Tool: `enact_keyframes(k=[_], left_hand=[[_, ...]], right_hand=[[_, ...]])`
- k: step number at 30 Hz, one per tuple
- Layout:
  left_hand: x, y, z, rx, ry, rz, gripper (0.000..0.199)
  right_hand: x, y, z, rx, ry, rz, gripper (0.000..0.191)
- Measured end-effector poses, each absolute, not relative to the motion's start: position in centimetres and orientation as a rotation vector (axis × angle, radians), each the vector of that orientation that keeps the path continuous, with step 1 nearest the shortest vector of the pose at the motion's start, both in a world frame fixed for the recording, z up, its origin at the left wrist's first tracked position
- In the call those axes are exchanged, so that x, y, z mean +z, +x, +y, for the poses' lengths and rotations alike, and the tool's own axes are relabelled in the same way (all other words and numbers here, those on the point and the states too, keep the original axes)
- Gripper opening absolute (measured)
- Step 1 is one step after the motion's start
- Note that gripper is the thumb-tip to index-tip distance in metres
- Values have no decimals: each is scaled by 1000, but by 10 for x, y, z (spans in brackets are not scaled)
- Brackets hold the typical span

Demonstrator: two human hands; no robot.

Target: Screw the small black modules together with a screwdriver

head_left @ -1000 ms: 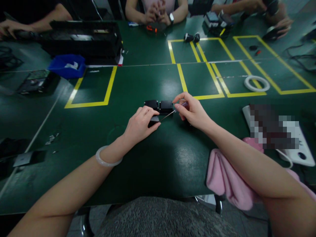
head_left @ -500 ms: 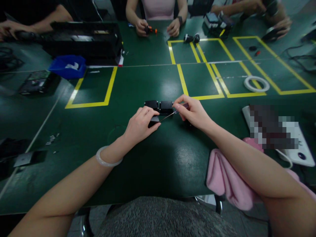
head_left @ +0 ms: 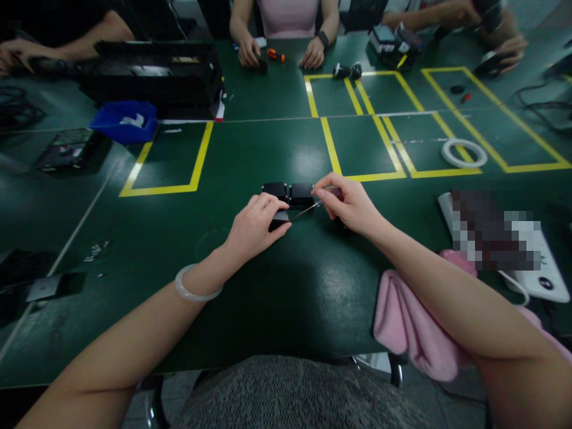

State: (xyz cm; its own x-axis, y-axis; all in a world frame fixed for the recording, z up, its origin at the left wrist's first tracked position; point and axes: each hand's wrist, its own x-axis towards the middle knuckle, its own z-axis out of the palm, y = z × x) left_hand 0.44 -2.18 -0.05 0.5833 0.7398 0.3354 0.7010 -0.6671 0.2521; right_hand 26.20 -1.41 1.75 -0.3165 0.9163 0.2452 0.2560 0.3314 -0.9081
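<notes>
My left hand [head_left: 257, 226] is closed on a small black block [head_left: 280, 220], with thumb and fingers along its sides. Two more black box-shaped parts, a left one [head_left: 274, 190] and a right one [head_left: 301, 192], sit side by side just beyond it. In my right hand [head_left: 344, 199] is a screwdriver [head_left: 306, 211] with a thin metal shaft and a dark handle. The shaft slants down to the left, and its tip meets the block near my left thumb. My fingers hide most of the handle.
A pink cloth [head_left: 409, 316] hangs over the table's front edge beneath my right forearm. On the right lie a white power strip [head_left: 552, 262] and a white tape roll [head_left: 465, 153]. A blue bin [head_left: 123, 122] stands far left. Co-workers' hands work along the far side.
My hands and the screwdriver stay almost still. Across the table, a co-worker has put down the orange-handled tool and now holds a small dark part.
</notes>
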Motion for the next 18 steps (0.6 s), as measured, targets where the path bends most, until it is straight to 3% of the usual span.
enact_keyframes(k=[18], left_hand=[[-1, 5, -21, 630, 2729, 1247, 28]], right_hand=[[19, 262, -15, 1011, -1041, -1775, 18]])
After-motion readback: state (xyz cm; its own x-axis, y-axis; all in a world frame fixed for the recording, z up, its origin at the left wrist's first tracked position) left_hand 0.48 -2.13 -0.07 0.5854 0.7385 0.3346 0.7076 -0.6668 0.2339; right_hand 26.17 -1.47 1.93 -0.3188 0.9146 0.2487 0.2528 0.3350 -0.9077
